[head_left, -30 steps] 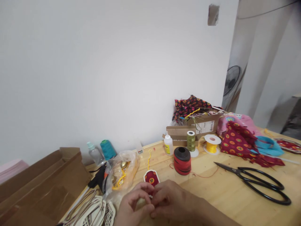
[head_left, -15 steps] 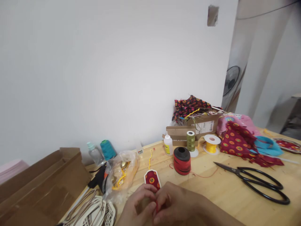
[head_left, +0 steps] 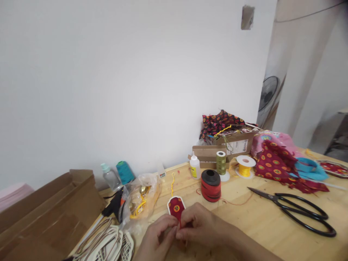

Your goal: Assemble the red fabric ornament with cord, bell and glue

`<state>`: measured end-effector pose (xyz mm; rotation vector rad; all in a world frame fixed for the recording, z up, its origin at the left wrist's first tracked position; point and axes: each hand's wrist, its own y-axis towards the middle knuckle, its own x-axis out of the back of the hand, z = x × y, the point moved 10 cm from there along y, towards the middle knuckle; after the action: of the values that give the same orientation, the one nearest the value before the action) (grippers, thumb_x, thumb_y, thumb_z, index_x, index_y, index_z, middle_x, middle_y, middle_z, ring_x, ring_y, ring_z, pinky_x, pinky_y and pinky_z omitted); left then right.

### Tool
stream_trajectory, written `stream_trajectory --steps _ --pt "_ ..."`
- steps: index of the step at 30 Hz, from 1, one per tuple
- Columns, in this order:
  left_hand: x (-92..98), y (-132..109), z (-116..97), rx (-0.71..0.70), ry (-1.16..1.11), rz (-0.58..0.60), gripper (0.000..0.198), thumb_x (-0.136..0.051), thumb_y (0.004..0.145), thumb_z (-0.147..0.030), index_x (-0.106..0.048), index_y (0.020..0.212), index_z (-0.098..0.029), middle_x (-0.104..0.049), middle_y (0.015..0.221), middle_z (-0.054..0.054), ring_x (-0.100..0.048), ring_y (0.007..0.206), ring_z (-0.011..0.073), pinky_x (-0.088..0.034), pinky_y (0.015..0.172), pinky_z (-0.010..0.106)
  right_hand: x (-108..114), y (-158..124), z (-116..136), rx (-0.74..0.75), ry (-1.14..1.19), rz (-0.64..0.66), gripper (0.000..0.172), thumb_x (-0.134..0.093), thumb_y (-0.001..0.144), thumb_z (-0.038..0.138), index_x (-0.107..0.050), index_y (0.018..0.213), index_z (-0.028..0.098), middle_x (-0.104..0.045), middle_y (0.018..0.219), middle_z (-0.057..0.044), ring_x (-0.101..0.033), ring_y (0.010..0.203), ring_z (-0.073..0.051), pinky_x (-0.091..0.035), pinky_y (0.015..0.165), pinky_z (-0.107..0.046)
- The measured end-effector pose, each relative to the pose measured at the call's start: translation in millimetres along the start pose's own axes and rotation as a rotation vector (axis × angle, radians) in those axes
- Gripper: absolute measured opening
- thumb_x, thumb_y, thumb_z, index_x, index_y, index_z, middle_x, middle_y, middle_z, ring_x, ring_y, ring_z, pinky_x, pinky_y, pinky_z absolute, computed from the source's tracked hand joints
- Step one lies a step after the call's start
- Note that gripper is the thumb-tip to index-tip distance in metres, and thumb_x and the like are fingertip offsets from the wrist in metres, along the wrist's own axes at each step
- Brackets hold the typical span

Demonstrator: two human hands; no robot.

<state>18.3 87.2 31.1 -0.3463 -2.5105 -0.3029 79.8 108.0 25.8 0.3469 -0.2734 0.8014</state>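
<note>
At the bottom middle, my left hand [head_left: 160, 236] and my right hand [head_left: 199, 225] meet, thumbs and fingertips pinched together. Between the fingertips shows a short bit of red thread [head_left: 180, 224]; its lower part is hidden by the hands. Just beyond them lies a tag [head_left: 176, 208] with maroon patterned cloth and a white rim, partly covered by my fingers. A twisted yellow cord [head_left: 172, 184] runs from its top. Behind my right hand stands a spool of red thread [head_left: 211, 188] with a loose red strand on the table.
Large black-handled scissors [head_left: 293, 208] lie at right. A glue bottle [head_left: 194, 167], an olive thread spool [head_left: 221, 164] and a yellow cord spool [head_left: 245, 168] stand behind. At left are a cardboard box [head_left: 49, 214], a plastic bag [head_left: 145, 199] and pale openwork pieces [head_left: 108, 243]. Maroon cloth [head_left: 277, 166] lies at back right.
My right hand has risen slightly, and the fingertips of both hands have drawn closer together around the red thread. More of the tag shows above the hands.
</note>
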Motion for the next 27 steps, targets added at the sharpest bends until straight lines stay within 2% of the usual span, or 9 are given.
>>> stream_trajectory --steps 4,7,13,19,27 --pt "2.9 1 2 0.006 0.012 -0.032 0.020 -0.044 0.082 -0.029 -0.060 0.076 -0.020 -0.063 0.082 0.004 -0.057 0.080 0.0153 -0.042 0.075 0.023 36 2 4 0.004 -0.152 -0.285 0.018 -0.056 0.072 0.019 -0.064 0.058 0.012 -0.048 0.050 0.003 -0.040 0.051 -0.007 -0.030 0.048 -0.017" --pt "5.4 1 5 0.008 0.031 -0.054 0.020 -0.044 0.082 -0.030 -0.060 0.075 -0.020 -0.063 0.081 0.003 -0.057 0.079 0.0151 -0.042 0.074 0.022 47 0 6 0.006 -0.177 -0.377 0.022 -0.053 0.074 0.019 -0.063 0.057 0.013 -0.048 0.050 0.004 -0.040 0.050 -0.007 -0.029 0.048 -0.017" --pt "7.4 1 6 0.017 0.031 -0.058 0.020 -0.044 0.082 -0.031 -0.060 0.077 -0.020 -0.064 0.084 0.004 -0.057 0.083 0.0155 -0.042 0.078 0.023 30 0 13 0.056 -0.173 -0.266 0.018 -0.056 0.074 0.022 -0.064 0.060 0.014 -0.050 0.052 0.004 -0.042 0.051 -0.007 -0.030 0.048 -0.017" --pt "8.6 1 6 0.028 0.045 -0.078 0.022 -0.044 0.081 -0.032 -0.061 0.074 -0.020 -0.065 0.081 0.004 -0.058 0.079 0.0158 -0.043 0.075 0.024 42 -3 15 0.053 -0.246 -0.372 0.020 -0.053 0.076 0.020 -0.064 0.061 0.014 -0.051 0.051 0.003 -0.044 0.051 -0.007 -0.031 0.049 -0.017" --pt "8.4 1 1 -0.008 -0.008 -0.082 0.018 -0.049 0.079 -0.027 -0.065 0.083 -0.021 -0.066 0.089 0.006 -0.059 0.082 0.0166 -0.045 0.076 0.026 24 -1 21 0.103 -0.384 -0.211 0.021 -0.055 0.077 0.029 -0.064 0.064 0.015 -0.058 0.058 0.001 -0.046 0.053 -0.007 -0.031 0.050 -0.017"
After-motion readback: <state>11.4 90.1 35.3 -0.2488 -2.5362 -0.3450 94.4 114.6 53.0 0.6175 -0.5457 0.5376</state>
